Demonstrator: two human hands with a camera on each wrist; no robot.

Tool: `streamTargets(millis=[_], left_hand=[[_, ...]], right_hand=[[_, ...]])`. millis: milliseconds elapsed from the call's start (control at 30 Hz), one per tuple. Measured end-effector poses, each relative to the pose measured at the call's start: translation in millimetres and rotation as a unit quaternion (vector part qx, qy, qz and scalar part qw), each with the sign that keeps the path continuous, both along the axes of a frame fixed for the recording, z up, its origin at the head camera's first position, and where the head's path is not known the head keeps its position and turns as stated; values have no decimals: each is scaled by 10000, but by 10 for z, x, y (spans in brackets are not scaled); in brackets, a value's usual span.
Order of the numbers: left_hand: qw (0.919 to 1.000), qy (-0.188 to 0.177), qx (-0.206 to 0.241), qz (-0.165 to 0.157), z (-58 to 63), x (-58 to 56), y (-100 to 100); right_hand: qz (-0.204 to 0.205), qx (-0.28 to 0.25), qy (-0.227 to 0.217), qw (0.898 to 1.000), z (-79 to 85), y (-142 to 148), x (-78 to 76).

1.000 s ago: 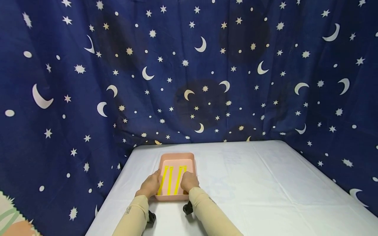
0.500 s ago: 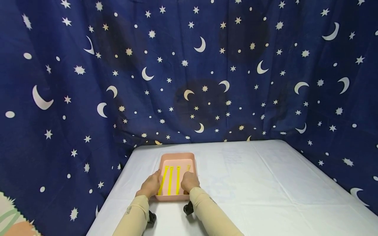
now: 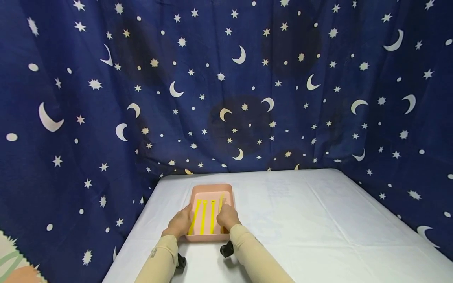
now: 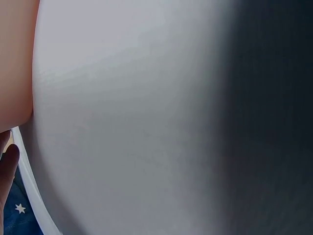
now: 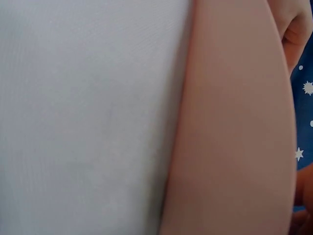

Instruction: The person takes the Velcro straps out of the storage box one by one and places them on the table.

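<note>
Rightmost strip (image 3: 221, 201) swings left at its far end; right hand (image 3: 228, 217) pinches it near the right edge of the tray (image 3: 211, 188); left hand (image 3: 180, 221) grips the left edge; a loose pinch could skew it.

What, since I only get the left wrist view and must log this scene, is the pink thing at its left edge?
Observer: A tray; the head view shows its open top.
Operator: Is anything inside?
Observer: Yes, three yellow strips lie side by side, left of the right hand.
Operator: Is that hand on a strip too?
Observer: Another yellow one shows right beside it, at the tray's right side; I can't tell whether it is pinched.
</note>
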State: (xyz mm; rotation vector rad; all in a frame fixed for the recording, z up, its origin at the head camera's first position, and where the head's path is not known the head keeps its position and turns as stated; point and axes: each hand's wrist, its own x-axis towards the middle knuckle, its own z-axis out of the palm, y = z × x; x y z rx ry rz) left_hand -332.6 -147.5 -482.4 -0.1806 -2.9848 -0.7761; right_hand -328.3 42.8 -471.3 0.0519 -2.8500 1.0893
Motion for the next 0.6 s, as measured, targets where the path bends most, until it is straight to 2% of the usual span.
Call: streamTargets(millis=[233, 600], left_hand=[[9999, -80, -5, 70, 6, 18, 1], [9999, 125, -42, -58, -3, 1, -15]], right_hand=[[-65, -9, -19, 10000, 25, 27, -40], [-108, -178, -27, 9998, 90, 86, -17]])
